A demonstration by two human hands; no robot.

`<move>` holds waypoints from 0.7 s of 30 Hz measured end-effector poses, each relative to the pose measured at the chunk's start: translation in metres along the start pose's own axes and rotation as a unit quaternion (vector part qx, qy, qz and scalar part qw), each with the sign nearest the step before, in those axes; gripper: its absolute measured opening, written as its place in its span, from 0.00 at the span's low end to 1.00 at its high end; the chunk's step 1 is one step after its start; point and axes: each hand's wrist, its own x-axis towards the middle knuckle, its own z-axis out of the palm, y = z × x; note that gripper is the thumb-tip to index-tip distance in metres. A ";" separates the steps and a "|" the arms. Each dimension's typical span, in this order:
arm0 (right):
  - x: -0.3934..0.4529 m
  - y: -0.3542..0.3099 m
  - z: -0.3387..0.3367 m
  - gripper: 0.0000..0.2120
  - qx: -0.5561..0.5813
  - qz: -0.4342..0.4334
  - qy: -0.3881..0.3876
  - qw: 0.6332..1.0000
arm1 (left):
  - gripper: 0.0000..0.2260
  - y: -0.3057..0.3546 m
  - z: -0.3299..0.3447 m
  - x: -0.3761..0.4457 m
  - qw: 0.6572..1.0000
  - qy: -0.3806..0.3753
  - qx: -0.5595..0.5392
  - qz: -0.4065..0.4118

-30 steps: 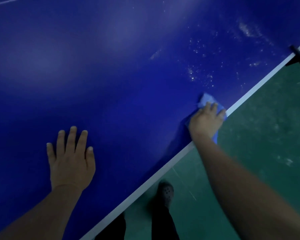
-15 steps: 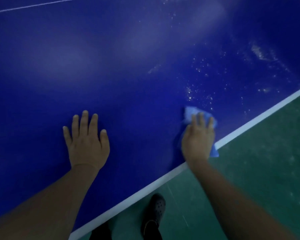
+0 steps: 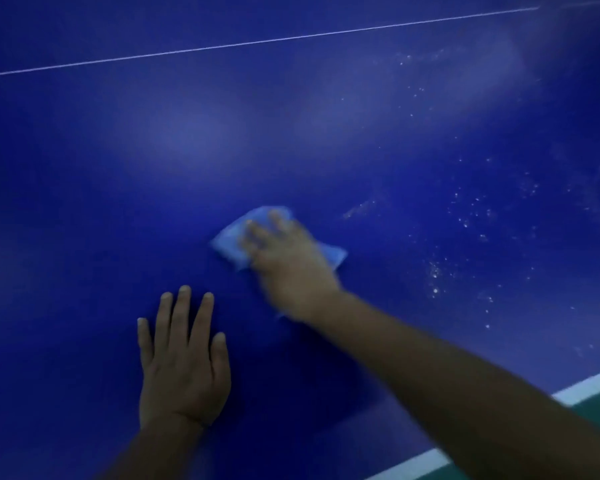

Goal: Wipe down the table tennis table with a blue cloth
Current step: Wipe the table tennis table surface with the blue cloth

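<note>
Fingers of the right hand (image 3: 288, 265) lie extended, pressing the blue cloth (image 3: 231, 242) onto the table (image 3: 84, 185); the left hand (image 3: 182, 362) rests flat, fingers straight.

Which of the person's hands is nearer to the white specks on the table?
Right. The right hand presses the blue cloth just left of the white specks; the left hand rests flat farther left.

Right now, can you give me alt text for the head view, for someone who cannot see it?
The right hand presses a blue cloth onto a dark blue table tennis table, blurred mid-wipe, while the left hand lies flat beside it. White specks dot the surface to the right, and a thin white line crosses the far side.
</note>
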 end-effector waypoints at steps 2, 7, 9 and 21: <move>0.000 0.090 -0.009 0.23 -0.072 0.117 0.039 0.990 | 0.27 0.000 0.001 0.000 1.000 0.002 0.009 0.007; -0.015 0.213 -0.046 0.22 -0.063 0.460 0.052 0.884 | 0.26 -0.002 0.001 0.001 1.000 0.010 0.020 0.018; 0.003 0.156 -0.028 0.23 -0.081 0.395 0.081 0.911 | 0.26 -0.002 0.002 0.001 0.999 0.004 0.034 0.020; -0.036 0.254 -0.058 0.26 -0.126 0.302 0.024 0.945 | 0.27 0.000 0.000 0.001 0.999 -0.001 0.035 0.017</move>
